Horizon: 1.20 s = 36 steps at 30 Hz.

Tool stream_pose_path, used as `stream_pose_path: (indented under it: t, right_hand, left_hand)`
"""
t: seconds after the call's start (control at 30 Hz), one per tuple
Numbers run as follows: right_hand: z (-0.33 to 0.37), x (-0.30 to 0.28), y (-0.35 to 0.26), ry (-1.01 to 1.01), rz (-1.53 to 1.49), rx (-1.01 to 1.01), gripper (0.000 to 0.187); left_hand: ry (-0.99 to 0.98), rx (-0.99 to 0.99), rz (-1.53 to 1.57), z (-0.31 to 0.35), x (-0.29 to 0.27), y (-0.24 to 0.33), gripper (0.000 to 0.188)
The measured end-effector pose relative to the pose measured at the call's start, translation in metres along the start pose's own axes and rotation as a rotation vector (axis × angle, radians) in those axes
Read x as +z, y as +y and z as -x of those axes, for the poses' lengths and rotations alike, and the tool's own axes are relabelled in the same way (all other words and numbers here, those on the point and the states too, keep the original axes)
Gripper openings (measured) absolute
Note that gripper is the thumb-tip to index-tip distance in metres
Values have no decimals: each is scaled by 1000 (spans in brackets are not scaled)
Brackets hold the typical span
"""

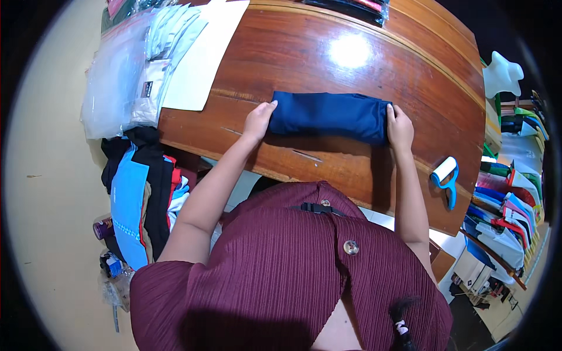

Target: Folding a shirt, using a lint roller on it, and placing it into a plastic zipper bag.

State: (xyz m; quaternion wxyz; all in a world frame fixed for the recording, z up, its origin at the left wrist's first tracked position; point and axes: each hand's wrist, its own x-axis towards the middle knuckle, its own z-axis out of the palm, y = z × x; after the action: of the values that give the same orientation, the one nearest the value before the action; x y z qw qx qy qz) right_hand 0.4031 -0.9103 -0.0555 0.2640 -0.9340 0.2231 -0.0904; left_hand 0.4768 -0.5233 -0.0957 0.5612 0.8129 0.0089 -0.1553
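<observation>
A folded navy blue garment [328, 116] forms a long, flat bundle held level over the wooden table's near part. My left hand [259, 120] grips its left end, thumb on top. At the opposite end my right hand [400, 128] is closed on the cloth, also with the thumb uppermost. The fingers beneath the fabric are hidden. To the right of my right forearm lies a lint roller [446, 178] with a blue handle and a white roll.
Clear plastic bags [117, 76] and a white sheet [202, 64] lie at the table's left. Below them is a pile of clothes [129, 205]. On the right are a white mannequin [502, 75] and a rack of hanging clothes [509, 205]. Packaged garments [351, 10] lie at the far edge.
</observation>
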Motion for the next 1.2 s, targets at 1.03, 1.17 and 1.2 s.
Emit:
stream_pose_path:
  t: [1.03,1.17,1.2]
  right_hand:
    - [-27,32,-27,-102,344,-28,35]
    - [-25,32,-24,-93,367,-98,35]
    - [-26,31,-26,-86,365,-108,34]
  left_hand:
    - [396,234,-1060,-8,25,67,29]
    - [189,745,-871,-13,57,96,42]
    - [172,748,-855,-18,71,95,37]
